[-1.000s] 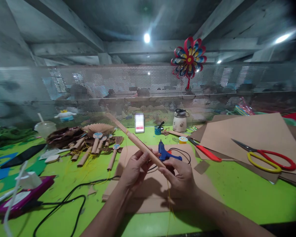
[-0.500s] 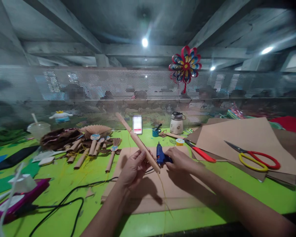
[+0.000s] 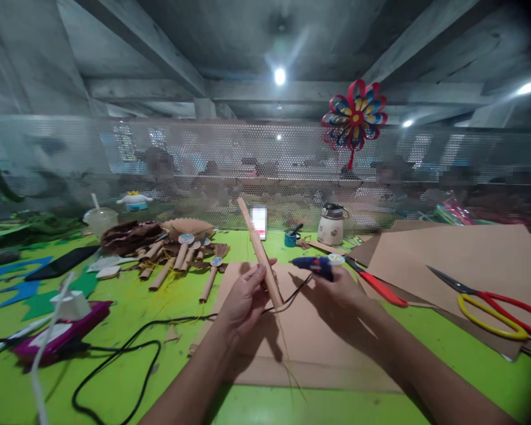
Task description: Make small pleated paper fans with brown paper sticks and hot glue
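Observation:
In my left hand point(image 3: 245, 301) is a rolled brown paper tube point(image 3: 265, 262), tilted with its far end up and to the left. Fingers and thumb close round its lower half. Yellow string point(image 3: 285, 348) trails from the near end of the tube. My right hand point(image 3: 336, 289) is wrapped round a blue hot glue gun point(image 3: 313, 265), whose nozzle points left toward the tube without touching it. The gun's black cord runs leftward behind the tube. Beneath both hands lies a brown cardboard sheet point(image 3: 318, 360) on the green table.
Several small paper fans point(image 3: 186, 239) lie at the left, near a purple power strip point(image 3: 66, 333) with a black cord. Scissors point(image 3: 491, 307) rest on brown paper point(image 3: 460, 254) at the right, beside a red-handled cutter point(image 3: 383, 289). A phone point(image 3: 259, 223) and a bottle point(image 3: 330, 227) stand behind.
The glue gun has swung from upright beside the tube to nearly level, moving right with my right hand. The tube stands steeper in my left hand. The whole view has shifted slightly.

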Demonstrator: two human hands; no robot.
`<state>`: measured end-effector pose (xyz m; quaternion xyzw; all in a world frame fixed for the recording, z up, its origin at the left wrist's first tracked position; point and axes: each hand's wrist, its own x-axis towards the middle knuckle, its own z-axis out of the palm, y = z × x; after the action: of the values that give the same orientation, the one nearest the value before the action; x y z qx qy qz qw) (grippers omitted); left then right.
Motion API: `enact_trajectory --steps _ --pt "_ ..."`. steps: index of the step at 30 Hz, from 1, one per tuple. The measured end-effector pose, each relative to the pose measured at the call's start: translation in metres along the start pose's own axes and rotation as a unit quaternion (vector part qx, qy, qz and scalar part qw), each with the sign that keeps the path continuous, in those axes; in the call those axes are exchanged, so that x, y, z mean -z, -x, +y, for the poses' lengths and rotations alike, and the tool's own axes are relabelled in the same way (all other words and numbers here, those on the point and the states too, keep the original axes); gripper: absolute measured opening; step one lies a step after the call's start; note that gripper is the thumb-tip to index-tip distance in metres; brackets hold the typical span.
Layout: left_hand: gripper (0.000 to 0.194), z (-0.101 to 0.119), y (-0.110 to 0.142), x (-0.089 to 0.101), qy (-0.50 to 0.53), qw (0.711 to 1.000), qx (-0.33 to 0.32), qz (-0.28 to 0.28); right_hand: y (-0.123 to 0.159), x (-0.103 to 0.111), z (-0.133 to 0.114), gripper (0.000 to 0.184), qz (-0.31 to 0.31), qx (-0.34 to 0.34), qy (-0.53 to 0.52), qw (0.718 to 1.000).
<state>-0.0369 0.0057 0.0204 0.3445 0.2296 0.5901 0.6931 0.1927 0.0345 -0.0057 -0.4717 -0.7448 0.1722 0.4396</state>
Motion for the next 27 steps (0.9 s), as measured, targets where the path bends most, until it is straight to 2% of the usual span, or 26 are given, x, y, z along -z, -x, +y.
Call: enact_trajectory --steps 2,3,5,7,13,18,22,27 --pt "0.032 -0.001 -0.001 0.001 0.002 1.0 0.001 0.006 0.002 0.016 -0.012 0.04 -0.054 -0.035 -0.065 0.996" --pt "0.032 -0.002 -0.001 0.001 -0.001 1.0 0.004 0.011 0.004 0.023 -0.018 0.042 -0.068 -0.042 -0.095 0.992" --pt "0.031 -0.003 -0.001 0.002 -0.011 1.0 0.015 0.017 0.007 0.034 -0.03 0.04 -0.085 -0.053 -0.18 0.979" --pt "0.031 -0.004 -0.002 0.002 -0.022 0.999 0.024 0.016 0.01 0.038 -0.039 0.036 -0.099 -0.042 -0.21 0.972" --pt "0.03 -0.009 -0.005 0.005 -0.041 0.998 0.053 0.0 0.018 0.033 -0.043 0.043 -0.071 -0.01 -0.093 0.993" --pt "0.028 -0.013 -0.005 0.006 -0.046 0.996 0.07 -0.017 0.018 0.032 -0.045 0.044 -0.035 0.01 -0.028 0.999" --pt "0.027 -0.013 -0.003 0.004 -0.034 0.996 0.076 -0.036 0.016 0.033 -0.049 0.045 -0.016 0.041 0.008 0.999" --pt "0.029 -0.012 -0.002 0.002 -0.04 0.996 0.079 -0.027 0.015 0.033 -0.051 0.047 -0.01 0.05 0.022 0.998"
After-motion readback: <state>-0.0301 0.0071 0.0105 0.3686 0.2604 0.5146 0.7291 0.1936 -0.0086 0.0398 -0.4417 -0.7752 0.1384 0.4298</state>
